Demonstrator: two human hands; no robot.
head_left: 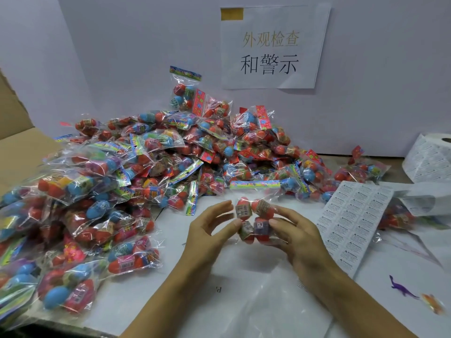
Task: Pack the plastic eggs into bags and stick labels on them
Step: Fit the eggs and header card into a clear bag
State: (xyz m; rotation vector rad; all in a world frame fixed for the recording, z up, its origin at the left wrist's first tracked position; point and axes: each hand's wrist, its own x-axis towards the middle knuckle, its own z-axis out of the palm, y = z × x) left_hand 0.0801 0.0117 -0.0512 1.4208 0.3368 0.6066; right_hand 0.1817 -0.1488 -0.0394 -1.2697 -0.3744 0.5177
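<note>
Nearly Ready for Its Label: One Bag of Eggs Held Over a Crowded Table

Midway above the white tabletop [244,301], a clear plastic bag of red plastic eggs [255,222] sits between two hands. The right hand [296,236] curls its fingers round the bag's right side; the left hand [211,226] has relaxed, spread fingers, its fingertips touching the left edge. With only one hand truly gripping slick film, the bag could slip or twist, and a label would likely go on crooked. The white sheet of small printed warning labels [351,220] lies just to the right, within easy reach. A large heap of filled clear bags of coloured eggs [151,167] crowds the left and back, so free room lies mainly toward the near edge.
</note>
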